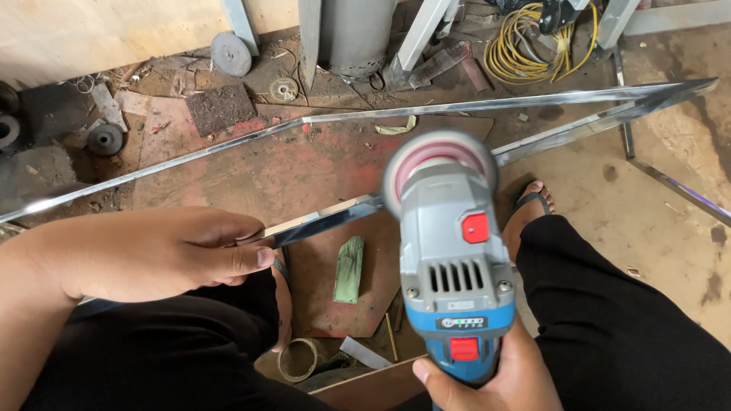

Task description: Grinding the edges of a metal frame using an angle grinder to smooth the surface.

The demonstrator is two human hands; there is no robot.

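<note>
Reviewing the head view, I logged the work as surface finishing on a polished metal strip (327,217), part of a long, thin frame lying across a reddish board (304,167) on the workshop floor.

Step in hand, my judgement: wheel presented to the strip, approx. at mid-span. The grinder (457,266), grey and blue w/ red buttons, pointed away from the person, and its pad wheel (438,164) was blurred, which suggested it was spinning. Contact betw. wheel and strip could not be confirmed, as the tool body hid that spot.

Hand pose:
- Left hand (152,255): closed on the near end of the strip, fingers curled under, thumb laid along the top, forearm coming in from the left over the knee.
- Right hand (487,377): wrapped round the rear grip of the grinder, thumb up the left side. Only part of it showed at the bottom edge.

Next move, as I judged it, called for a firm left-hand hold so the thin strip could not chatter, and a light, flat pass of the wheel.

Nearby: a green block (350,268) on the board, a sandalled foot (533,202) just beside the strip, a yellow cable coil (525,38) well apart at the back.
</note>
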